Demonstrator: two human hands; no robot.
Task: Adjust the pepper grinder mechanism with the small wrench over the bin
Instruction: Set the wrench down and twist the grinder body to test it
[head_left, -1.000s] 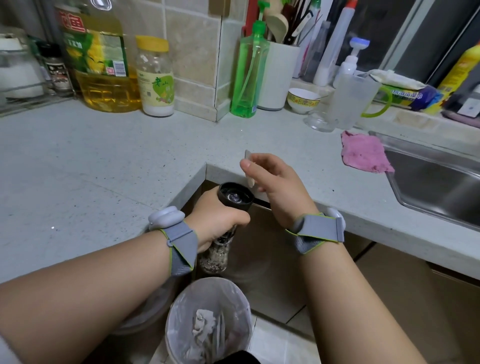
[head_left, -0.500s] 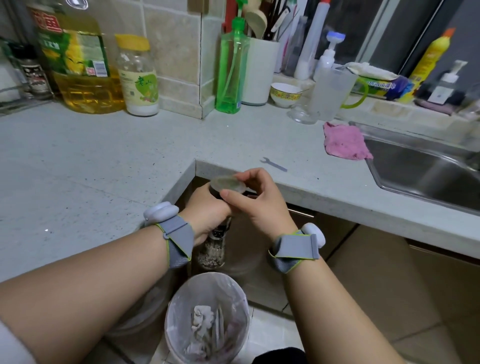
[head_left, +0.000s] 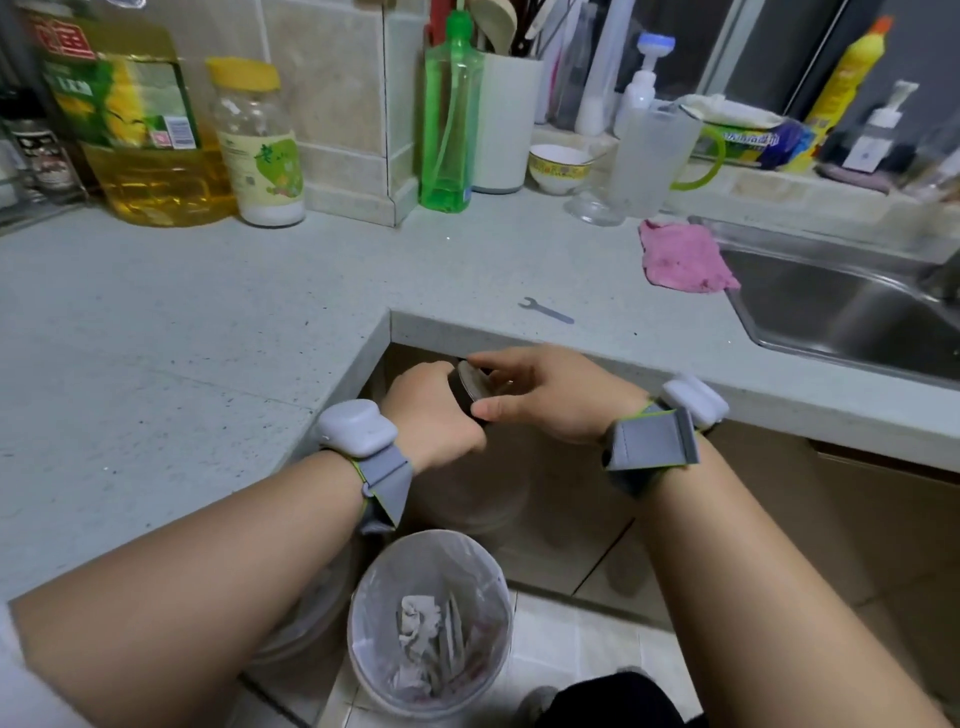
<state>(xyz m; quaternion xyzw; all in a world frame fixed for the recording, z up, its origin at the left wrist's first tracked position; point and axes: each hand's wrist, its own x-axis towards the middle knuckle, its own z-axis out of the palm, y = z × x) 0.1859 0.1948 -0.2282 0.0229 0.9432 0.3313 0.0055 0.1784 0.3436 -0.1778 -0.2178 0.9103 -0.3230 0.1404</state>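
Pepper grinder (head_left: 470, 384) — only its dark round head and a pale grey disc-shaped end face show; the body is hidden inside the grip. Held tilted, end face turned toward the right, in the air in front of the counter's inner corner and above the bin.

Left hand (head_left: 434, 415) — wrapped around the grinder from the left, fingers curled tight about it; grey wrist strap with a white unit on top.

Right hand (head_left: 545, 392) — index finger and thumb pinching the rim of the grinder's head from the right, remaining fingers loosely curled behind; matching grey strap.

Small wrench (head_left: 546, 310) — flat, silver, open-ended; lying on the countertop (head_left: 208, 332) near the front edge, well apart from both hands.

Bin (head_left: 431, 618) — round, lined with a translucent bag, crumpled paper scraps inside; on the tiled floor below the hands.

Pink cloth (head_left: 683, 257) — bunched on the counter beside the steel sink (head_left: 852, 317).

Back row, against the tiled wall — cooking-oil bottle (head_left: 135, 119), yellow-lidded jar (head_left: 257, 145), green dish-soap bottle (head_left: 449, 114), white utensil holder (head_left: 506, 124), small patterned bowl (head_left: 558, 166).
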